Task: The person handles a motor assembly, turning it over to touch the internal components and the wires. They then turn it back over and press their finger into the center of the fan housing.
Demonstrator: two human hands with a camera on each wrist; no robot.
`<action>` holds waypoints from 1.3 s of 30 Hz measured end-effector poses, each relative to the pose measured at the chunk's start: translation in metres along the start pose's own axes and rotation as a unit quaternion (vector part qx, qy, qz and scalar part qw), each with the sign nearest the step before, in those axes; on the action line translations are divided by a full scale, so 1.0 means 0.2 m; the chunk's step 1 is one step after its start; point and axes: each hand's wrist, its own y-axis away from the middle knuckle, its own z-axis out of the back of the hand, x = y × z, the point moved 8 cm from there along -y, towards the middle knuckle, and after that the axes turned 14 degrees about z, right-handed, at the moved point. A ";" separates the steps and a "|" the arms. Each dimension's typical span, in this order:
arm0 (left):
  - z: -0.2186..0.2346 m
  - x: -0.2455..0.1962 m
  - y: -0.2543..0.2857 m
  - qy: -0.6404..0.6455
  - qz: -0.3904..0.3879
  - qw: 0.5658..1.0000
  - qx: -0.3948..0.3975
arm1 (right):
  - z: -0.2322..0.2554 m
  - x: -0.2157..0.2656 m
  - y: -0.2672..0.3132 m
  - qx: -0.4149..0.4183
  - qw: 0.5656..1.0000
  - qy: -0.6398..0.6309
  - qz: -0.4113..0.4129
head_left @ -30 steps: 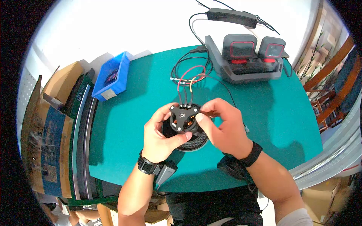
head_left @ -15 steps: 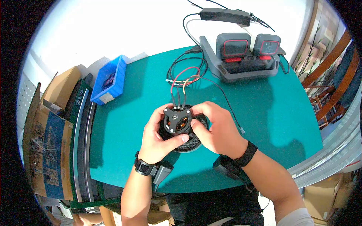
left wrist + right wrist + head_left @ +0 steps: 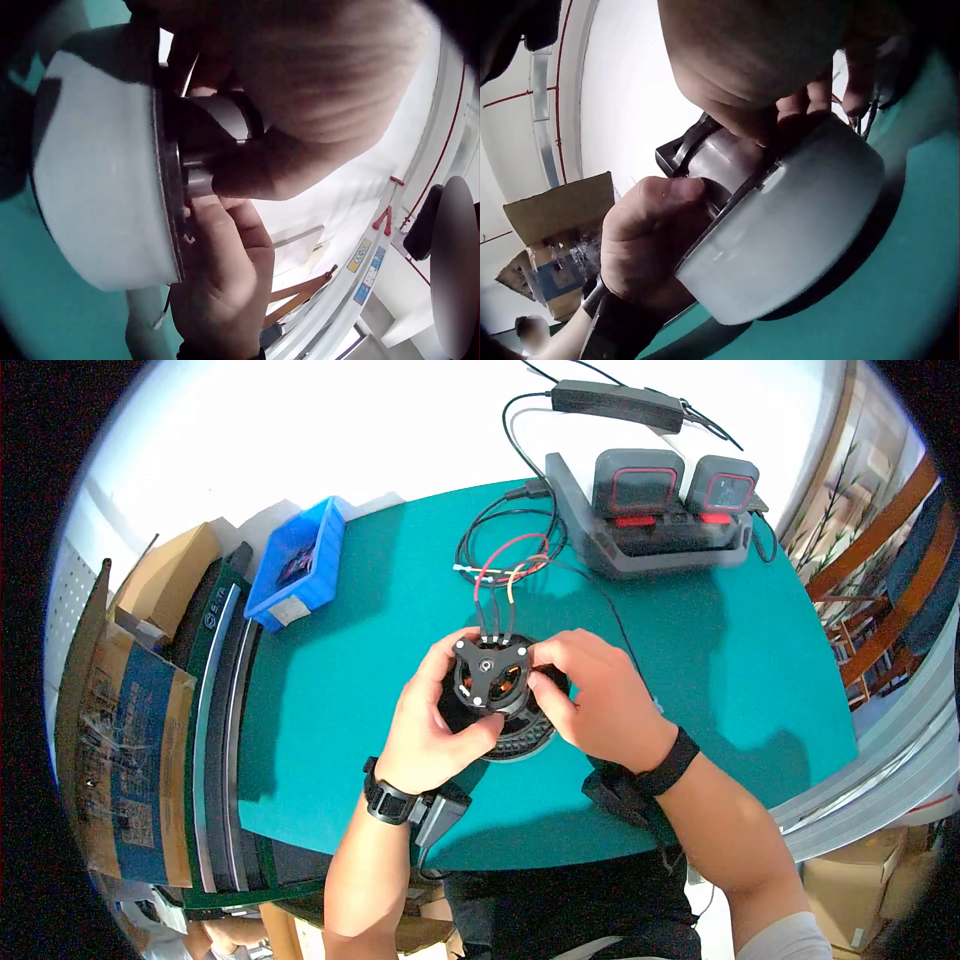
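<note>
Head view: hands (image 3: pixel 430 715) (image 3: pixel 605 695) curled round black motor (image 3: pixel 487 672) from opposite sides.

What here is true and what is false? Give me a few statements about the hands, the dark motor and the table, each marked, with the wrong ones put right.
1. The left hand holds the motor. True.
2. The right hand lies flat on the bare tabletop, away from the motor. False: the right hand is at the motor's side.
3. A red wire runs from the motor. True.
4. The tabletop is red. False: the tabletop is teal green.
5. The blue bin is empty. False: dark items lie in the blue bin.
6. The right wrist wears a black band. True.
</note>
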 end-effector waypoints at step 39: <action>0.04 -0.10 0.05 -0.183 -0.105 0.972 -0.098 | 0.00 0.07 -0.01 -0.004 1.000 -0.005 -0.010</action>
